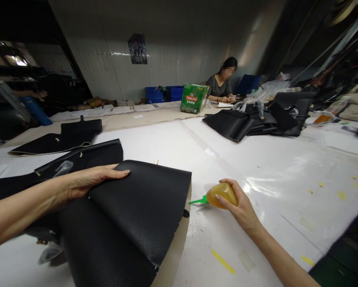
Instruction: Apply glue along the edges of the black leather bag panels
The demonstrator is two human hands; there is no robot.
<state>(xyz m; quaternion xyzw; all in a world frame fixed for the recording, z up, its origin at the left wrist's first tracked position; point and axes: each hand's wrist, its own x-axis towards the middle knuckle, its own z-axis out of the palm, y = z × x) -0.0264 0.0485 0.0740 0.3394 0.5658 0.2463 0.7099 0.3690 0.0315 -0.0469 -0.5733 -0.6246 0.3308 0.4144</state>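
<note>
My left hand [104, 177] grips the upper edge of a black leather bag piece [149, 195], thumb on top and the other fingers hidden behind it. The piece is folded, its grainy side up and its pale inner side showing along the right edge. In my right hand [237, 203] is a squeeze bottle [222, 195] of amber liquid, lying on its side with its green nozzle [198, 200] pointing left. The nozzle tip is at the right edge of the leather; whether it touches I cannot tell.
More black leather pieces [86, 157] lie at the left, and a pile of black bags [256, 119] sits at the back right. A green Tsingtao pack [193, 98] stands near a seated person [222, 81] across the white table [158, 139]. Yellow tape bits [223, 261] stick to the tabletop.
</note>
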